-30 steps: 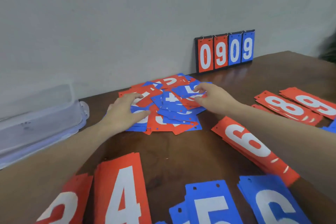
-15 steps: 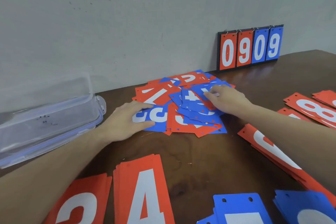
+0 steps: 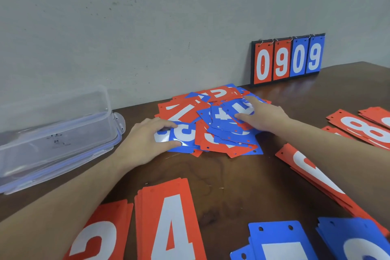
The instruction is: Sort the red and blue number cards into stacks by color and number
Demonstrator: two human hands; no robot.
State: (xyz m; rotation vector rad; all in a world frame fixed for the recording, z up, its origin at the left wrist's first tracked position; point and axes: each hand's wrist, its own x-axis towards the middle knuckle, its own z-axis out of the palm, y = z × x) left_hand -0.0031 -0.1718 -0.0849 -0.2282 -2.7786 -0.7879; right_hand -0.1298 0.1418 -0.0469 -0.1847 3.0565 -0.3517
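Presently, unsorted pile [image 3: 213, 124] mid-bench, before the scoreboard [image 3: 288, 59]: left hand [image 3: 147, 139] pinches a blue card [image 3: 181, 136] at its near-left edge, right hand [image 3: 261, 117] lies flat, grip wide, steadying; best slid out low.

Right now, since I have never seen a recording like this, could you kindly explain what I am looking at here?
One picture, from a camera on a person's head, looking down at their bare hands; no machine. On the brown table lies a mixed pile of red and blue number cards. The left hand pinches a blue card at the pile's edge; the right hand rests on another blue card. Sorted stacks surround it: red 4s, red 8s. A clear plastic box sits left; a scoreboard reading 0909 stands against the wall.
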